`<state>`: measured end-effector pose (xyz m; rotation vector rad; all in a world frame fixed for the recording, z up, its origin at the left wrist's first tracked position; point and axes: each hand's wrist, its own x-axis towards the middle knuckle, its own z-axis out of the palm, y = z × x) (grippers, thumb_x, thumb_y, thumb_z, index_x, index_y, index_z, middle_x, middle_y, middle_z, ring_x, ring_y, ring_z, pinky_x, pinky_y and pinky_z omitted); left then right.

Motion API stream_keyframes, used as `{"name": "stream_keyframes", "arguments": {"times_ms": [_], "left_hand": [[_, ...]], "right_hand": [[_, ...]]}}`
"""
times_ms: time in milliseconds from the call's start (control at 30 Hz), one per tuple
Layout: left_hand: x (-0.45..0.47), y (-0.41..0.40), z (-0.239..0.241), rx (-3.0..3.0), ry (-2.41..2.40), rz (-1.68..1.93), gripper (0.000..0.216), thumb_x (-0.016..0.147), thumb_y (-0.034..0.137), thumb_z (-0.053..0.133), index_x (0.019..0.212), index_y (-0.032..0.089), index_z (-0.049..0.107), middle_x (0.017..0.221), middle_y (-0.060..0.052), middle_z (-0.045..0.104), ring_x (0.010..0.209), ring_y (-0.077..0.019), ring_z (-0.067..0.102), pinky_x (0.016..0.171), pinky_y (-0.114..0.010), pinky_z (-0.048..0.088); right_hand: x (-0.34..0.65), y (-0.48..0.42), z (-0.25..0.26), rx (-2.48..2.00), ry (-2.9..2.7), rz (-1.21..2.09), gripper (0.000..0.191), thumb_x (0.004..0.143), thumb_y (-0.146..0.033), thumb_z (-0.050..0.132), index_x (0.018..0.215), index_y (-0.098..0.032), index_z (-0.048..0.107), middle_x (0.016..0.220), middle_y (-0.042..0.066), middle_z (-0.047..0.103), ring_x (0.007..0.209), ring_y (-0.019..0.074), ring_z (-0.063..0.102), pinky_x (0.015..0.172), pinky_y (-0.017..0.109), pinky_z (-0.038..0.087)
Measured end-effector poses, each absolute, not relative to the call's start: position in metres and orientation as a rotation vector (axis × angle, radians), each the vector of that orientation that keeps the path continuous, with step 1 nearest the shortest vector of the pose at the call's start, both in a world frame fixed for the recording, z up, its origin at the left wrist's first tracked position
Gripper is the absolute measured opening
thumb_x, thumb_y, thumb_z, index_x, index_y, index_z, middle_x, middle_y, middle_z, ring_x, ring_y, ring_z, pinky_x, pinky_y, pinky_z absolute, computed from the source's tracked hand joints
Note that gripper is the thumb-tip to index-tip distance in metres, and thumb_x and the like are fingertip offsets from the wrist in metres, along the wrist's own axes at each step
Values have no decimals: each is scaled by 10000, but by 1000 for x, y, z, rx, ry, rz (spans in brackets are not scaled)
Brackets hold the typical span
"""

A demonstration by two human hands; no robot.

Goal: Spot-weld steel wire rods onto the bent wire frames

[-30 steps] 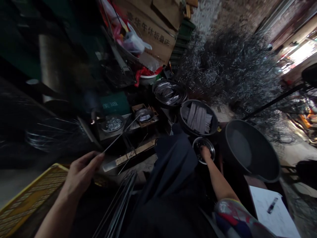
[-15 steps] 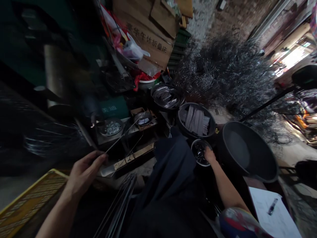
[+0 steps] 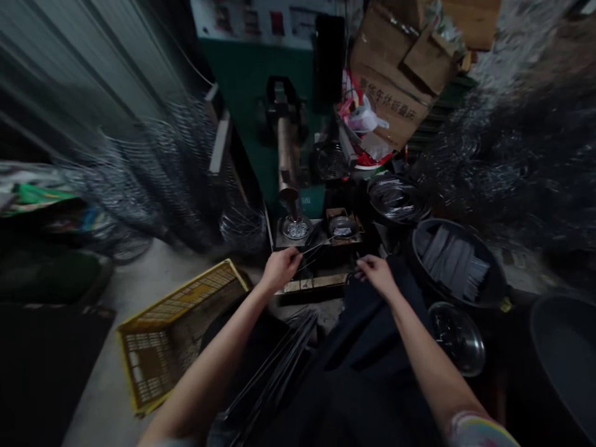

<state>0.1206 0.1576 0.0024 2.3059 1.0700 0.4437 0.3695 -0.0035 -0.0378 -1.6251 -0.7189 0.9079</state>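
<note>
My left hand (image 3: 280,267) is closed in a pinch on a thin metal rod (image 3: 316,247) that points toward a small dish (image 3: 343,226) on the work stand. My right hand (image 3: 375,273) is closed at the stand's front edge (image 3: 313,284); what it holds is too small to make out. A shallow tray of small metal pieces (image 3: 295,228) sits under the press head (image 3: 288,167) of the green machine (image 3: 254,81). A bundle of long rods (image 3: 274,372) lies between my arms.
A yellow plastic crate (image 3: 172,329) lies at lower left. Black tubs hold flat metal strips (image 3: 451,257) and wire coils (image 3: 397,200). A steel bowl (image 3: 459,338) sits by my right arm. Wire frames pile up at right (image 3: 521,161) and left (image 3: 153,180). Cardboard boxes (image 3: 395,81) stand behind.
My view has swung left toward the green machine. My right hand left the steel bowl and came to the work stand beside my left hand, which still pinches the rod.
</note>
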Motion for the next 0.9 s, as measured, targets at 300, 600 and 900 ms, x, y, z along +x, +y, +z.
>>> {"name": "stream_keyframes", "arguments": {"times_ms": [300,600,900], "left_hand": [[98,158,-11,2320,1126,463,280,908,347,429,746,197,601,577,-14,539,525,-147,470,555,-250,287],[69,137,-13,2114,1123,768,283,920,381,455,789,179,604,603,3,552,535,-126,494,570,-233,352],[57,120,-1,1970,1154,924,245,927,356,480,821,180,613,649,-4,573,573,-134,512,581,-244,381]], "right_hand": [[292,61,-68,-1519,-587,1116,346,648,-482,685,692,-156,577,519,-36,562,369,65,476,334,146,307],[268,93,-55,-1434,-500,1137,354,658,-500,674,695,-170,554,464,-85,441,323,32,326,321,159,174],[251,114,-18,-1252,-545,1189,355,666,-470,729,756,-162,579,425,-112,371,320,18,249,330,154,146]]}}
